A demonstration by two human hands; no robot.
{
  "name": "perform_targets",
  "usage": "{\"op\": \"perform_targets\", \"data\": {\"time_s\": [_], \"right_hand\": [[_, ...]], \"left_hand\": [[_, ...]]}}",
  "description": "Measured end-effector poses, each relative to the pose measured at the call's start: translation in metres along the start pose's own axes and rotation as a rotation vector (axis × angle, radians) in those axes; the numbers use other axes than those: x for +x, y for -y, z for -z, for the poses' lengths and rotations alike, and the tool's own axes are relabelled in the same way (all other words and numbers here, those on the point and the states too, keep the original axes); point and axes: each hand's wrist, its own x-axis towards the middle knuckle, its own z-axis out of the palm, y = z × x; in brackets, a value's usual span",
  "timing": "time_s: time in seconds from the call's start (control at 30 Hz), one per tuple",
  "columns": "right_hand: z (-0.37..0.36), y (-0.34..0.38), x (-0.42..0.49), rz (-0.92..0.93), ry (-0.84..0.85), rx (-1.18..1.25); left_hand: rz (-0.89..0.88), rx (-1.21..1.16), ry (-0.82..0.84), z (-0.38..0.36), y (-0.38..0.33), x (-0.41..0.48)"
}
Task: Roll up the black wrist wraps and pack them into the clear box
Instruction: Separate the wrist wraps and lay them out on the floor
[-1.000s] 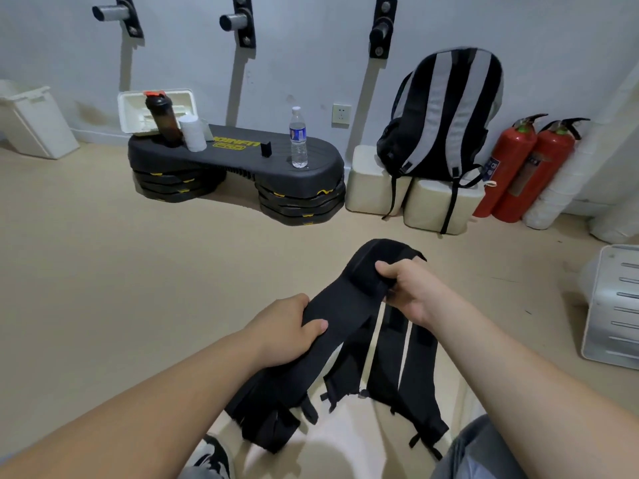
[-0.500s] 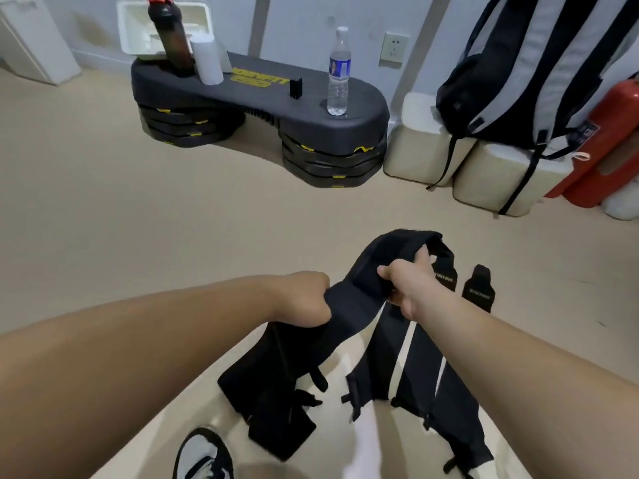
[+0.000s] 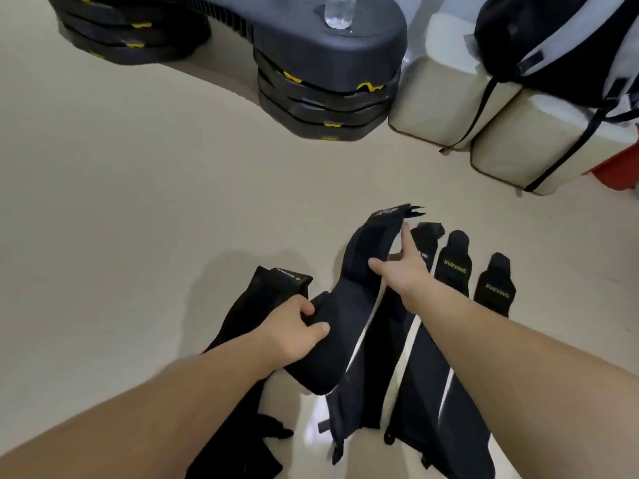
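Several black wrist wraps lie side by side on the beige floor. My left hand [image 3: 294, 326] grips the near part of one wrap [image 3: 349, 305], thumb on top. My right hand [image 3: 403, 267] rests on the far part of that wrap with the index finger stretched out straight toward its tip and the thumb spread. Another wrap [image 3: 262, 299] lies under my left wrist. To the right lie more wraps [image 3: 453, 264], two with yellow XUEYING lettering. The clear box is not in view.
A black aerobic step platform [image 3: 328, 74] stands at the back with a water bottle [image 3: 339, 12] on it. Two pale blocks [image 3: 460, 95] carry a black and grey backpack [image 3: 567, 46] at the back right. A red object [image 3: 619, 171] shows at the right edge.
The view has tilted down and closer to the floor. The held wrap has come down onto the floor. My right hand has let go of its grip and now lies spread on the wrap.
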Motion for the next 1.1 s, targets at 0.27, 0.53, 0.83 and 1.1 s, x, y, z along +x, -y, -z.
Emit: {"op": "perform_targets", "data": {"time_s": [0.27,0.53,0.83,1.1], "right_hand": [[-0.045,-0.057,-0.007,0.096,-0.051,-0.903],[-0.063,-0.074,-0.019,0.283,0.033,-1.142],[-0.054,-0.088,0.003,0.088,0.201,-0.925],[-0.049,-0.094,0.009,0.091,0.229,-0.999]], "left_hand": [[0.068,0.222,0.051,-0.029,0.057,0.0],[0.1,0.297,0.032,-0.049,0.079,0.003],[0.018,0.11,-0.108,-0.05,0.075,0.002],[0.053,0.177,-0.084,-0.043,0.089,-0.009]]}}
